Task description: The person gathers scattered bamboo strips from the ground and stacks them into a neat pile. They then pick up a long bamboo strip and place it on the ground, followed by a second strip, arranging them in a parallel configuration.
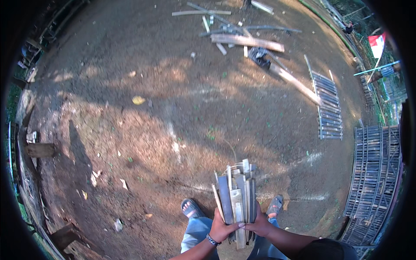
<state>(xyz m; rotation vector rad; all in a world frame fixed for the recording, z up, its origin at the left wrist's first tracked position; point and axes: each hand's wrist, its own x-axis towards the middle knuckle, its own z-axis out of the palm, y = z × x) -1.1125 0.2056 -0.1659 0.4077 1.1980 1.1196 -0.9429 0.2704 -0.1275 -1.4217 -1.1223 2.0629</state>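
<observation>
Between my legs I hold a thick bundle of wooden slats, upright, with uneven ends pointing up and away from me. My left hand, a bracelet at its wrist, is wrapped round the bundle's left side. On the other side my right hand grips it too, and the two thumbs meet across the front near the lower end. A thin loop of wire or cord rises from the bundle's far end. The fingers behind the slats are hidden.
Bare earth spreads ahead, with a yellow leaf on it. Planks and a black plastic bag lie far off. A slatted frame lies to the right, nearer a long slatted bamboo structure. Logs border the left.
</observation>
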